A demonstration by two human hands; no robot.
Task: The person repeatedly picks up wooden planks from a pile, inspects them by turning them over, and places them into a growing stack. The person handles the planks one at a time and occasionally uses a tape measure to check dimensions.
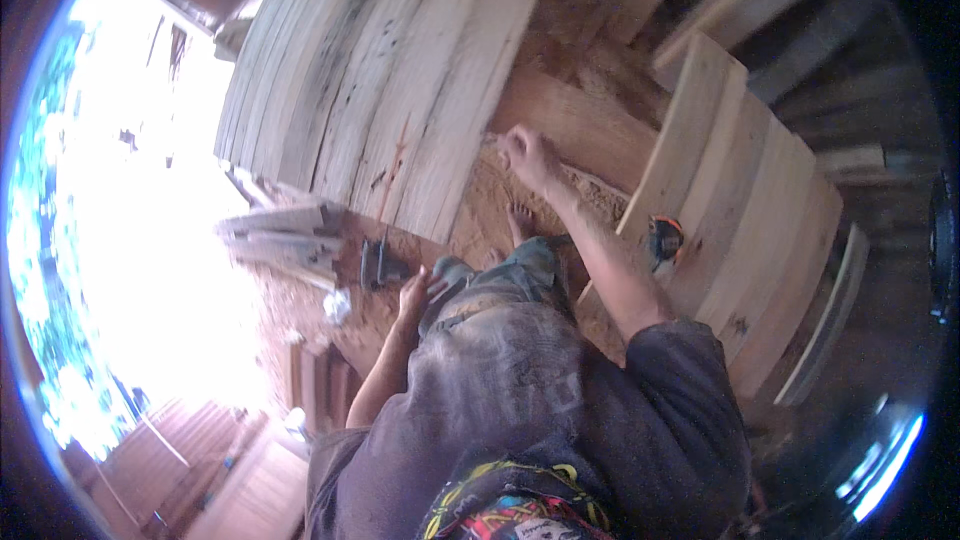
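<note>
A large panel of pale planks [400, 70] lies in front of me, with dark streaks and knots along its boards. My right hand [530, 158] is stretched forward beside the panel's right edge, fingers curled in. Whether it touches the edge or holds something small, I cannot make out. Down by my left thigh hangs my left hand [418, 290], fingers apart and nothing visible in them. Close to it is a dark, blocky object [380, 265]. A thin reddish line runs from there up over the panel's near edge.
On my right stands a second plank panel [750, 210], a black-and-orange tool [664, 240] on it. Board offcuts [285, 240] are piled at the left near a white crumpled item [337, 306]. Reddish dust covers the ground. More timber leans at the upper right.
</note>
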